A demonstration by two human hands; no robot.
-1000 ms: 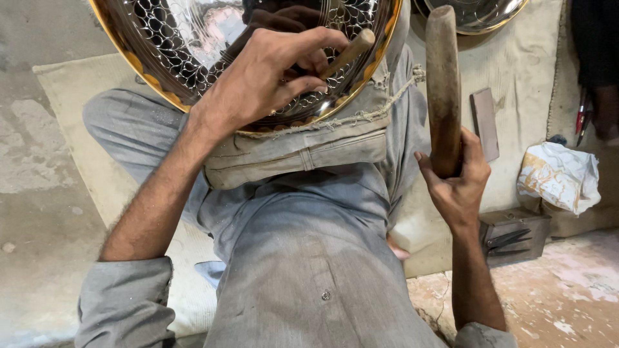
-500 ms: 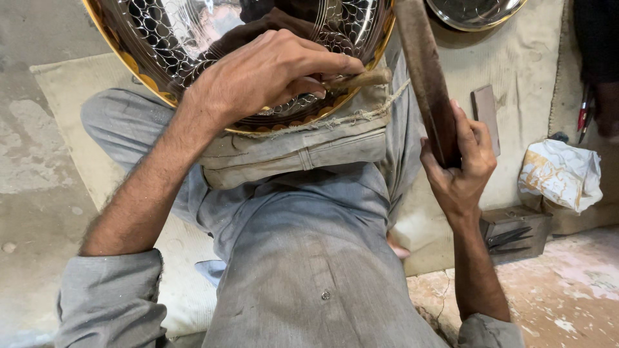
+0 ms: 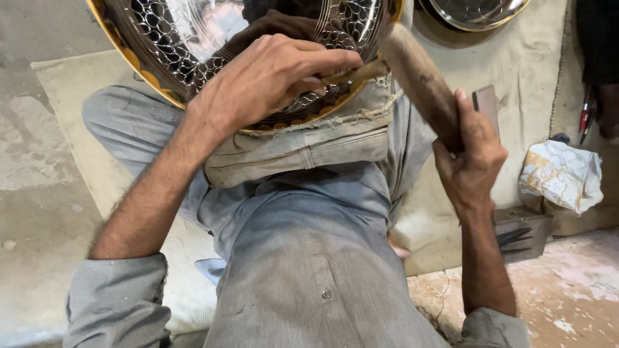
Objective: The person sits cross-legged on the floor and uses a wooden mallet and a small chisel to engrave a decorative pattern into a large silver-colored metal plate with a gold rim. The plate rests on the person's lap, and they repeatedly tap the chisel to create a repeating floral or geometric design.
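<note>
Two hands work an engraved metal plate [image 3: 193, 38] propped on the person's lap for steadiness. The left hand [image 3: 271, 77] pinches a slim chisel [image 3: 358, 71] against it, long axis pointing left into the plate. The right hand [image 3: 471, 158] grips a wooden mallet [image 3: 416, 77], slanting up-left towards the chisel's end.

Crumpled white paper packet [image 3: 560, 175] with brown-orange markings at right, lying on beige cloth against wall, just above dark metal block at floor edge. Irregular, bunched shape; contents hidden. No labels, signs or screens visible anywhere else in view.
</note>
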